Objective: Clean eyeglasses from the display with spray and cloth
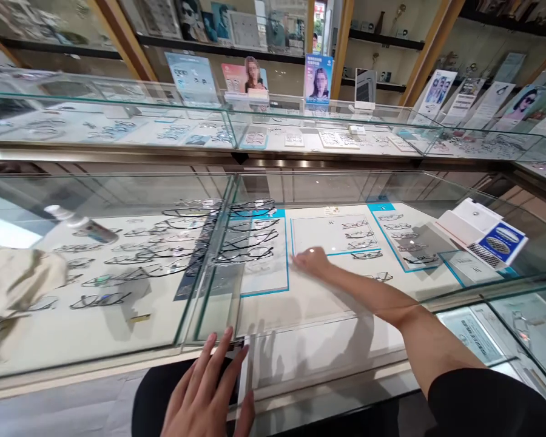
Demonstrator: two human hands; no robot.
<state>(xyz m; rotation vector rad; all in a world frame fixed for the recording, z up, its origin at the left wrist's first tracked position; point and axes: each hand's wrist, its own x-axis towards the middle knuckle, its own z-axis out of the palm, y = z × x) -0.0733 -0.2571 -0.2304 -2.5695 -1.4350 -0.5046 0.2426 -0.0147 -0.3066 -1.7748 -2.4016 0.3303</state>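
My right hand (313, 262) reaches into the glass display case, its fingers closed near the left edge of a white, blue-edged display board (316, 233). Whether anything small is between the fingertips is hidden. Left of it, several dark-framed eyeglasses (248, 240) lie in a column on another blue-edged board (273, 282). To the right lies a shorter column of eyeglasses (364, 255). My left hand (209, 382) is open, fingers spread, at the white front edge (246, 370) of the case, and holds nothing.
On the left glass top lie a white spray bottle (84, 224) and a beige cloth (20, 282). A folded white-and-blue card (495, 240) stands at right. Glass panels (213, 267) divide the case. Behind runs another glass counter (230, 130) with upright posters (318, 79).
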